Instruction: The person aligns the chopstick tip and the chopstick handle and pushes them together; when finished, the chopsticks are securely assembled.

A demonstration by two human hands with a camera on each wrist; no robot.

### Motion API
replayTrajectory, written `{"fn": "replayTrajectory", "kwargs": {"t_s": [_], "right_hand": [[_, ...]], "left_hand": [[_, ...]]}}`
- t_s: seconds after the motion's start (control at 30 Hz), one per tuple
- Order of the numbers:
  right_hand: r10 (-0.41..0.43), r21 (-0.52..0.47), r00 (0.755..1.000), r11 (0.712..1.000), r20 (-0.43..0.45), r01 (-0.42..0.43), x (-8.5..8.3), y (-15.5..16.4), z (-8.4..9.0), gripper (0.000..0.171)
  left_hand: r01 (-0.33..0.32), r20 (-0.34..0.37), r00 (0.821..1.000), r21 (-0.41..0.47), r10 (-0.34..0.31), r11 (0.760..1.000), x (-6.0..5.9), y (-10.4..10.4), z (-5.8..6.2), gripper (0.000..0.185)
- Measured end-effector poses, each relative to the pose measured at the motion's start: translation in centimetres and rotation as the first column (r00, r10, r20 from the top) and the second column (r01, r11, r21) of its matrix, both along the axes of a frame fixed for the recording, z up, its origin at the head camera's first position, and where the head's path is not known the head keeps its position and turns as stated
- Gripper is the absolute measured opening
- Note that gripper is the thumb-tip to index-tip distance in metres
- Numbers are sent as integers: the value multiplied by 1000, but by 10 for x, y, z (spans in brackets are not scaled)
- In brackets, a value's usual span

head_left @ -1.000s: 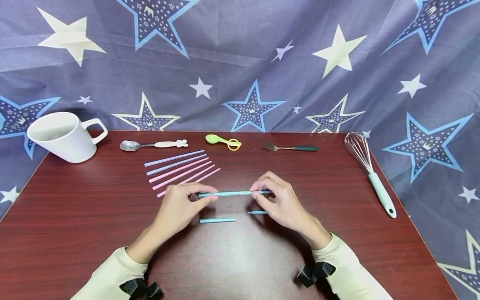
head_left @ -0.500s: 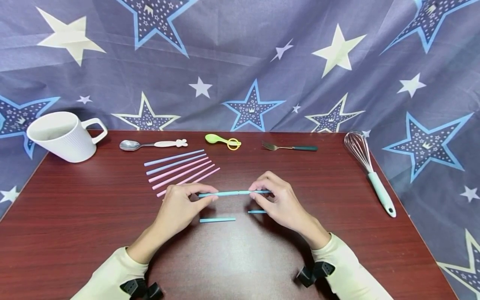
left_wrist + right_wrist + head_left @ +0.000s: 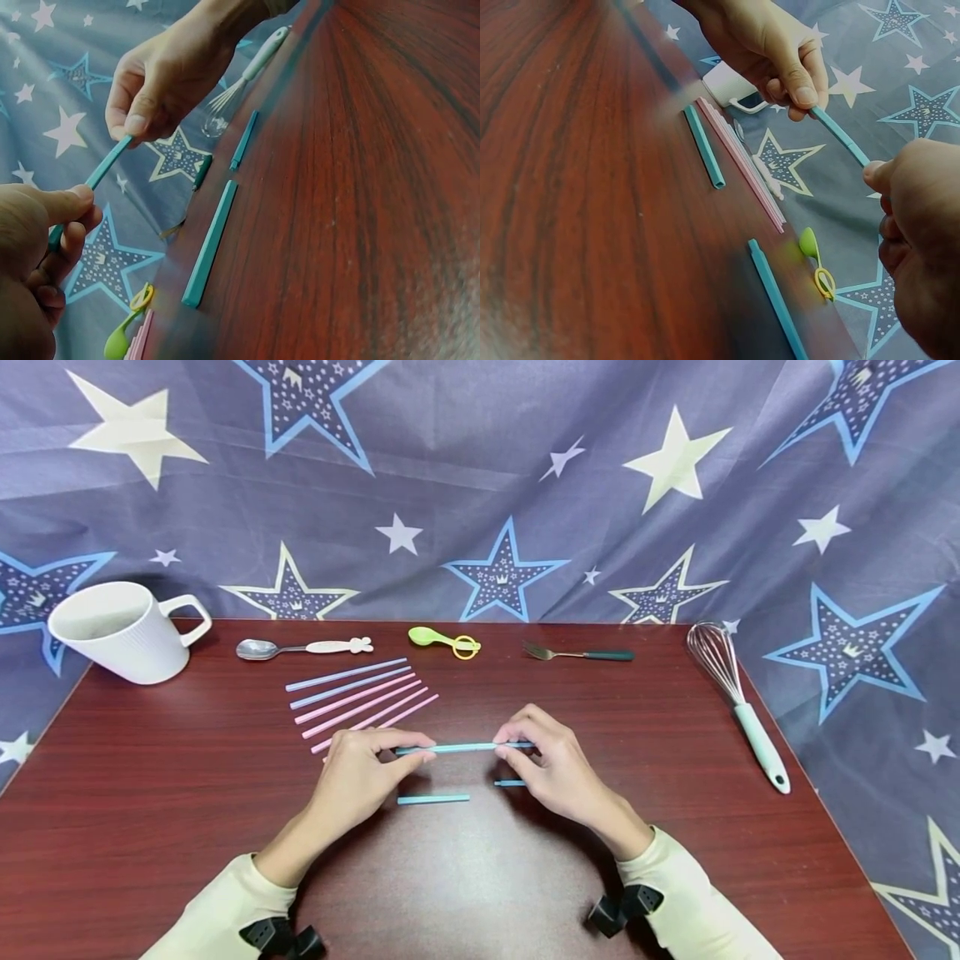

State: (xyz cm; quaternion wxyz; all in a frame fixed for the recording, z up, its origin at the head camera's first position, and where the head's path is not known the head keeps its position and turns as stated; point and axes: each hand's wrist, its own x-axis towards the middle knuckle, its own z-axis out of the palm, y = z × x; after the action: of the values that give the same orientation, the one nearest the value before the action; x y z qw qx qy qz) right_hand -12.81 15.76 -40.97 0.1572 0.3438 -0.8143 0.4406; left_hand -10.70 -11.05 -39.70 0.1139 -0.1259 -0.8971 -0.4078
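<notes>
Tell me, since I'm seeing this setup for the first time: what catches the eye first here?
At the table's middle, the left hand and right hand pinch the two ends of a teal straw, held level above the dark red table. Two shorter teal straw pieces lie just below it. Behind the left hand lies a fan of pink and blue straws.

Pale cream sleeves (image 3: 225, 906), black wrist mounts (image 3: 281, 937)

teal straw (image 3: 461, 747) | thin, straight | level above table, pinched at both ends
</notes>
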Motion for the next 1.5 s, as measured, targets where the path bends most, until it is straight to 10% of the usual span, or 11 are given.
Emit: {"fn": "replayTrajectory", "kwargs": {"t_s": [0.93, 1.5], "right_hand": [[33, 32, 998, 999, 54, -35, -2, 1, -7, 14], [-1, 10, 993, 1000, 115, 0, 2, 34, -32, 16]], "left_hand": [[2, -124, 992, 63, 6, 998, 25, -35, -7, 19], [-272, -49, 961, -10, 271, 962, 35, -86, -40, 15]]}}
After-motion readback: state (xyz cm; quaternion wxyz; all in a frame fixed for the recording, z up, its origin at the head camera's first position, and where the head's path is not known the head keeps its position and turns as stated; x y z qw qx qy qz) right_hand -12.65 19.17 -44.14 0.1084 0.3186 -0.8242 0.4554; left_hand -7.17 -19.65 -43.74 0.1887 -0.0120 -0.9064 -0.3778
